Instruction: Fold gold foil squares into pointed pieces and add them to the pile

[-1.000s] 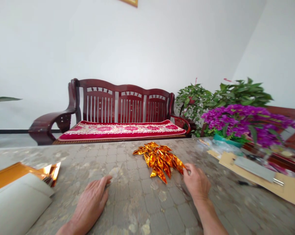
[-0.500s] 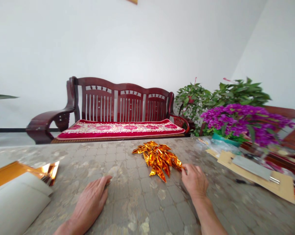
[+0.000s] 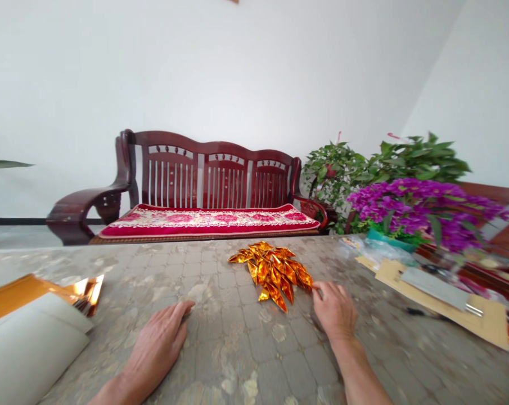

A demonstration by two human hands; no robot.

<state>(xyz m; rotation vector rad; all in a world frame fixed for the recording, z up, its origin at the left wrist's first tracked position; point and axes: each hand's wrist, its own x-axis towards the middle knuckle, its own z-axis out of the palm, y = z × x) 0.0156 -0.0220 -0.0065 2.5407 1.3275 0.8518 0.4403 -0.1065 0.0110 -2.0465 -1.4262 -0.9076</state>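
A mottled grey-beige tabletop (image 3: 254, 360), marked with a small tile pattern, runs across the view, and near its far edge sits a loose heap of folded, pointed gold-orange foil pieces (image 3: 271, 275). To the left, flat cream paper sheets (image 3: 30, 343) lie over shiny gold foil sheets (image 3: 22, 292) — to the right, a tan cardboard sheet (image 3: 448, 304) and a clear plastic bag (image 3: 355, 246).

A loose heap of folded, shiny gold-and-orange foil pieces (image 3: 271, 275), long and pointed, overlaps at odd angles mid-way across the mottled tabletop (image 3: 220, 343).
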